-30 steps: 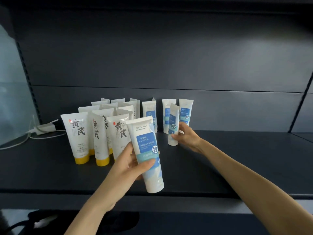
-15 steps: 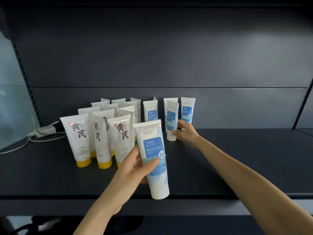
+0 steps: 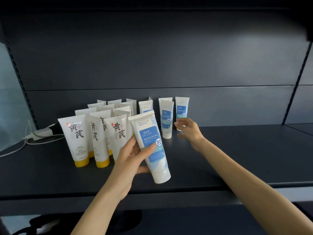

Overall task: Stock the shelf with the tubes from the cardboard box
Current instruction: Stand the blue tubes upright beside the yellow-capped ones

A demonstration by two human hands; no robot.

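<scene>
Gripping a blue-label tube (image 3: pixel 150 148) in left hand (image 3: pixel 133 155), thumb across the label, tilted with cap down, above the front of the shelf (image 3: pixel 237 158). Holding nothing in right hand (image 3: pixel 189 131), fingers loose and spread, just beside a standing blue tube (image 3: pixel 166 121) further back, with yellow-capped tubes (image 3: pixel 76 138) upright at left.

Single head view, close, facing forward and slightly down onto dark shelf (image 3: pixel 237 158) at arm's reach.
</scene>
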